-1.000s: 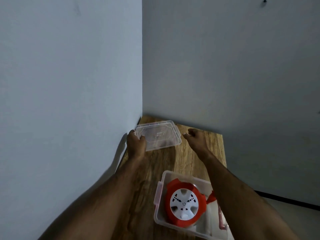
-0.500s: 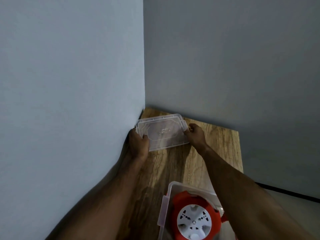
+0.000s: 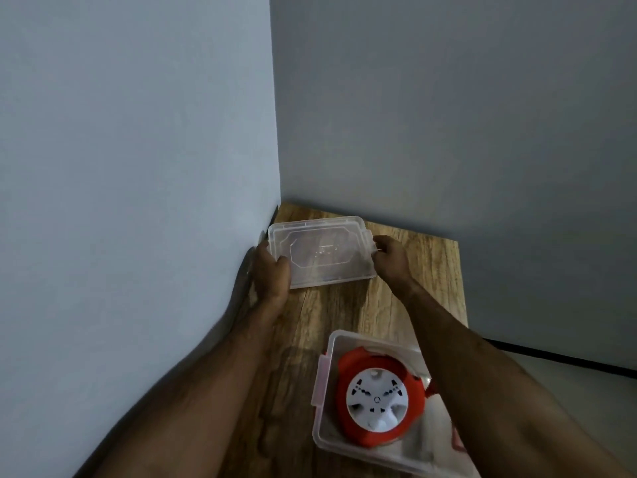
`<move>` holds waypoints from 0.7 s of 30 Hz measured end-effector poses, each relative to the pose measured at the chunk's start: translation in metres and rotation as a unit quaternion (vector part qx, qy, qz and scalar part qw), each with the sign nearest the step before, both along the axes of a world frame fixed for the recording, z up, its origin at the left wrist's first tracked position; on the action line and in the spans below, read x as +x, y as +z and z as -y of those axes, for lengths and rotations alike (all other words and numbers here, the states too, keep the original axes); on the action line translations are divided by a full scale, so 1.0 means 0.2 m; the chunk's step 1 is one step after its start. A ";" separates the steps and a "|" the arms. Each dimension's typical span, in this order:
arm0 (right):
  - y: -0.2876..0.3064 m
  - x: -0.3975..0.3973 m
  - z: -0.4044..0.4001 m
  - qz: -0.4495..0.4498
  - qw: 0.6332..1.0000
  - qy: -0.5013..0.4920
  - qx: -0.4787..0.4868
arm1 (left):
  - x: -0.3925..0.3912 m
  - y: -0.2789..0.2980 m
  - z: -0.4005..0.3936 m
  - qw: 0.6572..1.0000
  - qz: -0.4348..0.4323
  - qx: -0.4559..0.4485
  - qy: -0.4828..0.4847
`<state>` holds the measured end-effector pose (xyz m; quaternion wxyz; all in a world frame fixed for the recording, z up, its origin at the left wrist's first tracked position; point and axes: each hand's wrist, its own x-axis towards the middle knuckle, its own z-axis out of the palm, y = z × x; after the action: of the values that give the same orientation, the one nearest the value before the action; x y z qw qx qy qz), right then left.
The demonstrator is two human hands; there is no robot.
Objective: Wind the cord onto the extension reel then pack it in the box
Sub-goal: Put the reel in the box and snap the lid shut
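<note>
Red extension reel (image 3: 377, 400) lies flat inside the clear plastic box (image 3: 329, 343), near edge of the wooden table (image 3: 344, 315); no loose cord visible, so winding looks done. Box not yet closed. Clear lid (image 3: 322, 251) sits at the far corner by the wall. Left hand (image 3: 270, 274) grips its left end, right hand (image 3: 389, 258) pinches its right end. Remaining: fit lid, snap the pink latch (image 3: 320, 381).

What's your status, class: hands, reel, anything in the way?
Left hand and right hand each have a grip on the lid. Reel sits in open box. Nothing between them.
</note>
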<state>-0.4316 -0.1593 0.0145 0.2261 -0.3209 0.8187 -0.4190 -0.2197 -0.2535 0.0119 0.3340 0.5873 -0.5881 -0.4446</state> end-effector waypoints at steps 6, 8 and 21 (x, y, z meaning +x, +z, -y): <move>0.12 0.01 -0.27 -0.003 0.998 -0.030 -0.046 | 0.05 0.14 -0.14 0.999 -0.027 -0.007 -0.031; 0.16 0.02 -0.37 -0.004 0.997 -0.030 -0.066 | 0.08 0.18 -0.19 0.998 -0.040 -0.034 -0.041; 0.33 0.06 -0.92 -0.180 0.962 -0.017 -0.202 | 0.24 0.37 -0.47 0.968 -0.076 -0.185 -0.149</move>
<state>-0.4200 0.0257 0.0804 -0.0020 -0.4160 0.7497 -0.5147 -0.1727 -0.1591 0.0853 0.4104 0.3856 -0.7136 -0.4166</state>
